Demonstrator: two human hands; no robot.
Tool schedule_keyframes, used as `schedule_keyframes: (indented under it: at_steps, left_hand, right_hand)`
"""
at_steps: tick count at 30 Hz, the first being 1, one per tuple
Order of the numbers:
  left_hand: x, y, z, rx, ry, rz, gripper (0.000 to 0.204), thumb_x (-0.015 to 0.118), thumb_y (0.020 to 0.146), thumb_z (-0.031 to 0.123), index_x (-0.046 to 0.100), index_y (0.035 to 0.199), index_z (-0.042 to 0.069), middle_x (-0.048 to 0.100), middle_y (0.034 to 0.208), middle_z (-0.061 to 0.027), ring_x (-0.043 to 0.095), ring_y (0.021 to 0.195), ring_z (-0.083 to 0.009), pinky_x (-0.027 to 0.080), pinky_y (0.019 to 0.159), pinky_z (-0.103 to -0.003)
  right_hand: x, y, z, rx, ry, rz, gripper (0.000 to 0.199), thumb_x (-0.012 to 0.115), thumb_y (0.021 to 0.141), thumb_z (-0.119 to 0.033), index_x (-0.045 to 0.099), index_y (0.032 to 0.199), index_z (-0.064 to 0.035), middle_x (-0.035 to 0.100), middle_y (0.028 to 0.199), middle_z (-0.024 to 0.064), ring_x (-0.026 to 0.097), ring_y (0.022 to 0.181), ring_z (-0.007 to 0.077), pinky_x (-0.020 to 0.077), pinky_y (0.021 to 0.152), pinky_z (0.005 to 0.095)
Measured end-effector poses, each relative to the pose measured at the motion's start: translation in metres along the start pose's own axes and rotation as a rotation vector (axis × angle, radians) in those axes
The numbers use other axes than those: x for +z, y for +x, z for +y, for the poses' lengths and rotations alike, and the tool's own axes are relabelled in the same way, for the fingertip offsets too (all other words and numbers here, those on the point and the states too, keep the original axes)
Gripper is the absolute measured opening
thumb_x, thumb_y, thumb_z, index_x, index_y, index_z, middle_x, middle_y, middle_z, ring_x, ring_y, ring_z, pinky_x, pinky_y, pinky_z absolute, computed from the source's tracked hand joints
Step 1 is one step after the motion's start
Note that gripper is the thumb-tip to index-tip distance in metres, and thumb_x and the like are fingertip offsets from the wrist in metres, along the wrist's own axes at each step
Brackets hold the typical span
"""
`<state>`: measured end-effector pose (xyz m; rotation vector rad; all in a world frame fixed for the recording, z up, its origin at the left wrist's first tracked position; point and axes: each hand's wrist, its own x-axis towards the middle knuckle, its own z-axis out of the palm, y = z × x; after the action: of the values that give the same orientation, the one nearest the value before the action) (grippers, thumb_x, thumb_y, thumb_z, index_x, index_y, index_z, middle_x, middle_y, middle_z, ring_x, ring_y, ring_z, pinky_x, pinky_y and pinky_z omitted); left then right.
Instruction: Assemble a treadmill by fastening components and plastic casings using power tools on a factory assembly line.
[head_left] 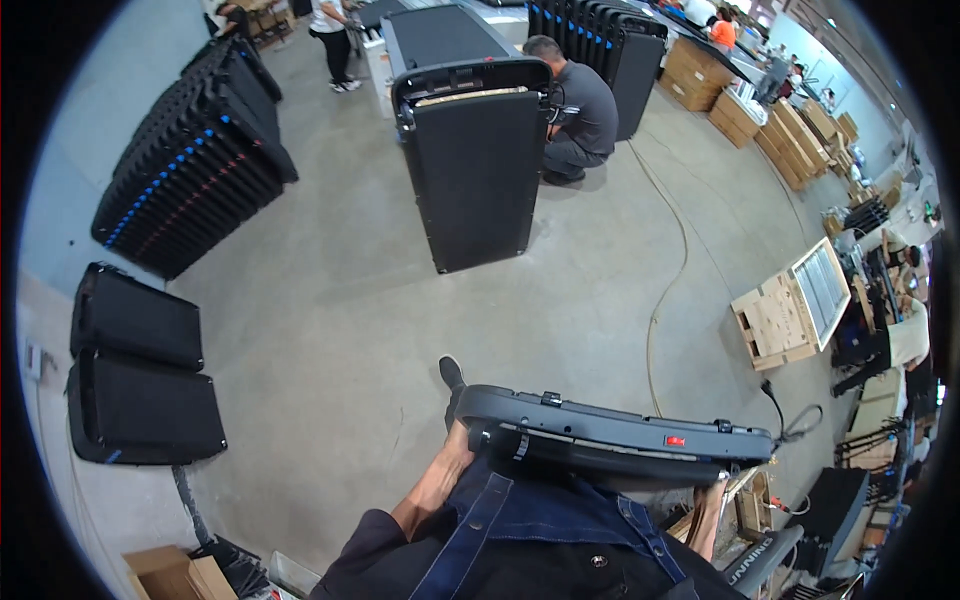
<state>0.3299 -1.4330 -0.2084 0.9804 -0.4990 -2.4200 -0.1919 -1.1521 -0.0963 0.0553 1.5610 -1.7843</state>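
Note:
Both my hands hold a black treadmill [620, 428] upright against my front, its end with a red switch uppermost. My left hand [458, 442] grips its left side edge, fingers partly hidden behind it. On the opposite edge, my right hand [712, 492] is closed, mostly covered by the frame. A black power cord [795, 428] loops out beside the treadmill's right end. One of my shoes [451, 372] shows on the floor just past its left end.
Ahead stands another treadmill [475, 185], with a person [585, 105] crouching beside it. At left are a leaning row of treadmills [190, 180] and two more against the wall [140, 320]. A cable [680, 270] crosses the floor; a wooden crate [775, 325] sits at right.

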Motion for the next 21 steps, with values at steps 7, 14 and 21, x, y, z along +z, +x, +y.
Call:
schedule_keyframes:
  at_steps: [7, 14, 21]
  left_hand:
    - [0.109, 0.179, 0.25, -0.071, -0.03, 0.217, 0.04, 0.061, 0.097, 0.049, 0.064, 0.089, 0.009, 0.059, 0.071, -0.0029, 0.059, 0.063, -0.014, 0.05, 0.06, -0.029]
    - [0.045, 0.237, 0.349, 0.267, 0.088, 0.332, 0.042, 0.055, 0.1, 0.047, 0.065, 0.087, 0.008, 0.053, 0.062, -0.0008, 0.046, 0.055, -0.0083, 0.032, 0.053, -0.025]
    - [0.071, 0.371, 0.422, 0.408, -0.03, 0.399, 0.04, 0.055, 0.101, 0.046, 0.062, 0.091, 0.007, 0.054, 0.065, -0.0012, 0.046, 0.055, -0.0102, 0.033, 0.052, -0.026]
  right_hand:
    - [0.146, 0.113, -0.04, -0.046, -0.04, -0.178, 0.06, 0.037, 0.105, -0.06, 0.065, 0.105, -0.0067, 0.065, 0.083, 0.0119, 0.061, 0.075, 0.0271, 0.0528, 0.072, 0.0417]
    - [0.358, 0.268, -0.033, 0.18, -0.069, -0.562, 0.053, 0.027, 0.111, -0.044, 0.06, 0.1, -0.0036, 0.063, 0.075, 0.0191, 0.059, 0.092, 0.0335, 0.0444, 0.091, 0.0429]
    - [0.521, 0.475, -0.064, 0.16, -0.189, -0.613, 0.044, 0.042, 0.108, -0.043, 0.062, 0.097, -0.0052, 0.063, 0.07, 0.0102, 0.06, 0.081, 0.0238, 0.047, 0.084, 0.0352]
